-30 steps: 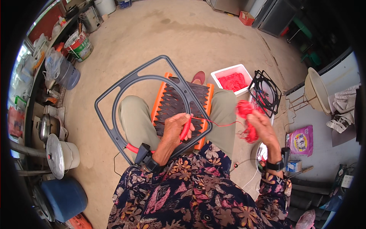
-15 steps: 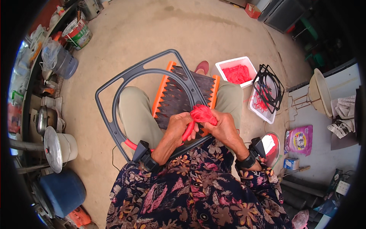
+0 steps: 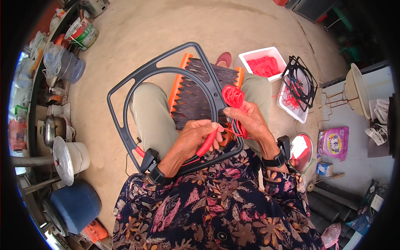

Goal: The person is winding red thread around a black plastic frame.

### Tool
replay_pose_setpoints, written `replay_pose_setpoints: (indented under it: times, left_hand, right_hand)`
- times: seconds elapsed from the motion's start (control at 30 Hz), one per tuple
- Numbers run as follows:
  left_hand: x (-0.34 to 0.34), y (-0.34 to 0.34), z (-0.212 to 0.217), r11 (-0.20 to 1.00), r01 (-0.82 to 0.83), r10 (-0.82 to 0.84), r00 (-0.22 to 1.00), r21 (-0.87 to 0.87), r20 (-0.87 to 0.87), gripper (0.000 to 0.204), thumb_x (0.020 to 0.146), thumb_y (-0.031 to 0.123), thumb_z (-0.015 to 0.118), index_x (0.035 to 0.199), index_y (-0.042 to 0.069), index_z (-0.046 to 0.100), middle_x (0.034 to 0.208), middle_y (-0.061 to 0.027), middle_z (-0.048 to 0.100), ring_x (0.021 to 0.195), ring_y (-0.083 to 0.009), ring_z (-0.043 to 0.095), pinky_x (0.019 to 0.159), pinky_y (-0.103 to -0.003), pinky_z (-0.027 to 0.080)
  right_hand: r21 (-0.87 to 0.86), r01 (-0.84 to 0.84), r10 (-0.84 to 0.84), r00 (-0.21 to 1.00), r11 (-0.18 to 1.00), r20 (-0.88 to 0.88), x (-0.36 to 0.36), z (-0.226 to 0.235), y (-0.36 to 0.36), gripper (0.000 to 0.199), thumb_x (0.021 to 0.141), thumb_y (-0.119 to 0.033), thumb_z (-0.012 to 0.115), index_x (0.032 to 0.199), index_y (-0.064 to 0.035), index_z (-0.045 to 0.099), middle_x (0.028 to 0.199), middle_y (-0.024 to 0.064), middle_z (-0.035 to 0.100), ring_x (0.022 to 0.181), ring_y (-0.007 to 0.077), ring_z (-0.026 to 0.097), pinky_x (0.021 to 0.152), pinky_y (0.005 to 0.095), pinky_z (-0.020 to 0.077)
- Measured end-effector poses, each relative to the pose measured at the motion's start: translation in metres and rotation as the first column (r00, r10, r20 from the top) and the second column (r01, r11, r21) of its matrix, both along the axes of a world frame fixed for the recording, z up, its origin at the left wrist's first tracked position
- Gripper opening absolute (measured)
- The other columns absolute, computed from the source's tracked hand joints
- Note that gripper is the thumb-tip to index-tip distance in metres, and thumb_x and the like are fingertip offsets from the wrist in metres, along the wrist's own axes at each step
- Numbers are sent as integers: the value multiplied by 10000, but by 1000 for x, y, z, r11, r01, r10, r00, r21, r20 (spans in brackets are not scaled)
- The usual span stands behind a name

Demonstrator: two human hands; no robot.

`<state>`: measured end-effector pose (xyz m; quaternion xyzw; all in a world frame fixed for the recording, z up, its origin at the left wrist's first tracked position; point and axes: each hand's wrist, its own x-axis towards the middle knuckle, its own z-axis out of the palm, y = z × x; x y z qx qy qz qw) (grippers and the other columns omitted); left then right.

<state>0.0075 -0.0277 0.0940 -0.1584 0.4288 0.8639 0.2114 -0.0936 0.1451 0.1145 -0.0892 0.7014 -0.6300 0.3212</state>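
Note:
A dark grey plastic frame, with a round ring inside an angular outer rim, rests across my lap. Part of the ring is covered by a tight red cord wrapping. My left hand is closed around that wrapped part, thumb and fingertips pinching near its upper end. In my right hand, beside the frame's right side, is a looped bundle of red cord. Its loops stick out above the thumb and hang below the palm. A thin strand stretches between the two hands.
Beyond the frame, between my knees, stands an orange-edged piece with dark woven strips. To the right are a white box of red cord, a white tray with black frames, and a metal basin. Pots and buckets line the left.
My right hand has shifted slightly right and up, away from the left. The cord bundle now shows open loops, and a strand spans the gap. The view has tilted a little.

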Motion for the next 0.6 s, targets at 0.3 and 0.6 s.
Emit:
replay_pose_setpoints:
  times: [0.3, 0.6]
  left_hand:
    - [15, 7, -1, 995, 30, -36, 998, -96, -59, 264, 949, 233, 532, 897, -21, 587, 693, -125, 635, 561, -177, 619, 514, -247, 500]
    - [33, 10, -1, 954, 88, -78, 996, -285, 45, 266, 935, 237, 522, 883, -11, 604, 667, -117, 647, 533, -141, 595, 494, -225, 468]
  right_hand:
    - [-147, 107, -98, 993, 983, 64, 21, -11, -7, 126, 862, -148, 649, 858, -34, 596, 630, 3, 562, 537, 64, 510, 496, 216, 407]
    - [-216, 126, -97, 985, 968, 141, 32, -23, -4, 111, 867, -133, 651, 913, -43, 606, 670, -24, 561, 554, 54, 511, 486, 212, 418]
